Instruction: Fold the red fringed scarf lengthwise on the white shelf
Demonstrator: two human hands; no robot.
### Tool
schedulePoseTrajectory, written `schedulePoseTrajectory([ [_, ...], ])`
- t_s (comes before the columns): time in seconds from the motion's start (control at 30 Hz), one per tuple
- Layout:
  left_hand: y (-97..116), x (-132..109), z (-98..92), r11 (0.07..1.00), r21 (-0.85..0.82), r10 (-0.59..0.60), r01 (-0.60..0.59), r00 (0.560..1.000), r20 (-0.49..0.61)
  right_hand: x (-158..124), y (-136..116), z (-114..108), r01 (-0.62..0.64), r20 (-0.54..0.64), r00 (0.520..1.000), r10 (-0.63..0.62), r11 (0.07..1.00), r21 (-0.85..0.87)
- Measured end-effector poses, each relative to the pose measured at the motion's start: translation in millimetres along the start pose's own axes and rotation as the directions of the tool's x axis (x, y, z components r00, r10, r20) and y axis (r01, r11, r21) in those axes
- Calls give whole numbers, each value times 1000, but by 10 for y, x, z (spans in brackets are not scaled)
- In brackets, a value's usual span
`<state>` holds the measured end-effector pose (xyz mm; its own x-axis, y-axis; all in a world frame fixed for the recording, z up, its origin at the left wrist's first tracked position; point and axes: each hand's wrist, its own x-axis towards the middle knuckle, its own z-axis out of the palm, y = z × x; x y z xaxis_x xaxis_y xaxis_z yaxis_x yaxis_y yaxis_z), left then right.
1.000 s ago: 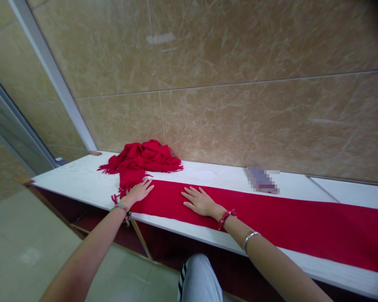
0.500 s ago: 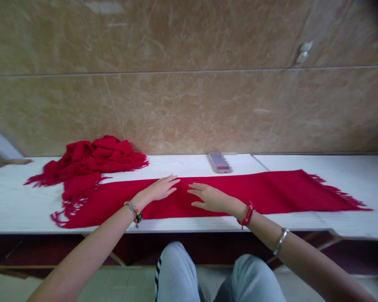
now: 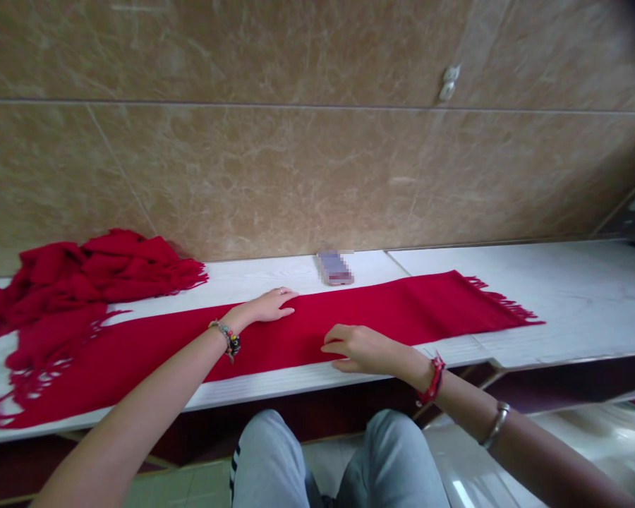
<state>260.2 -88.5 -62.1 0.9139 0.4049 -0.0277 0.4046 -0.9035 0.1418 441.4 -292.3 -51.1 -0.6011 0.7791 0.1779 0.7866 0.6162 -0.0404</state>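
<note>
The red scarf (image 3: 381, 303) lies spread out lengthwise along the white surface (image 3: 571, 296), its right end finishing in a loose fringe. The left hand (image 3: 267, 305) is laid palm down on the far part of the scarf, near its middle, fingers stretched out and gripping nothing. The right hand (image 3: 363, 348) is over the near part of the scarf, to the right of the left hand, with its fingers loosely bent and the thumb held apart from them. It has no hold on anything, though whether its fingertips press the cloth or sit just above it is hard to tell from this angle.

At the scarf's left end, a rumpled red bundle of cloth (image 3: 111, 268) with fringes lies heaped, one part of it reaching down against the scarf. Just beyond the scarf's far edge lies a phone (image 3: 334, 268), and behind that rises the brown tiled wall (image 3: 296, 176). On the near side of the scarf, below the surface, are the person's knees in grey trousers (image 3: 269, 451).
</note>
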Motion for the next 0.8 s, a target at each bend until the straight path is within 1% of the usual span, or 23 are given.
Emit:
schedulePoseTrajectory([
  [0.1, 29, 95, -47, 999, -48, -14, 12, 999, -36, 104, -73, -26, 95, 32, 995, -91, 983, -155],
  [0.2, 26, 225, -78, 995, -90, -54, 53, 998, -17, 153, -116, -35, 151, 28, 988, -149, 950, -274],
  [0.3, -3, 358, -80, 990, -111, -86, 86, 996, 7, 150, -128, -26, 171, 0, 984, -181, 930, -325],
  [0.4, -27, 462, -62, 984, -150, -97, 97, 995, 8, 128, -114, -5, 184, -27, 978, -209, 908, -376],
  [0.6, 20, 598, -33, 975, -206, -92, 88, 996, -13, 126, -54, 85, 293, -57, 930, -363, 824, -485],
  [0.67, 58, 639, -27, 973, -216, -80, 74, 997, -17, 129, -37, 108, 278, -66, 933, -355, 823, -496],
  [0.8, 127, 714, -6, 971, -229, -76, 69, 997, -21, 86, -18, 104, 160, -118, 961, -251, 850, -502],
])
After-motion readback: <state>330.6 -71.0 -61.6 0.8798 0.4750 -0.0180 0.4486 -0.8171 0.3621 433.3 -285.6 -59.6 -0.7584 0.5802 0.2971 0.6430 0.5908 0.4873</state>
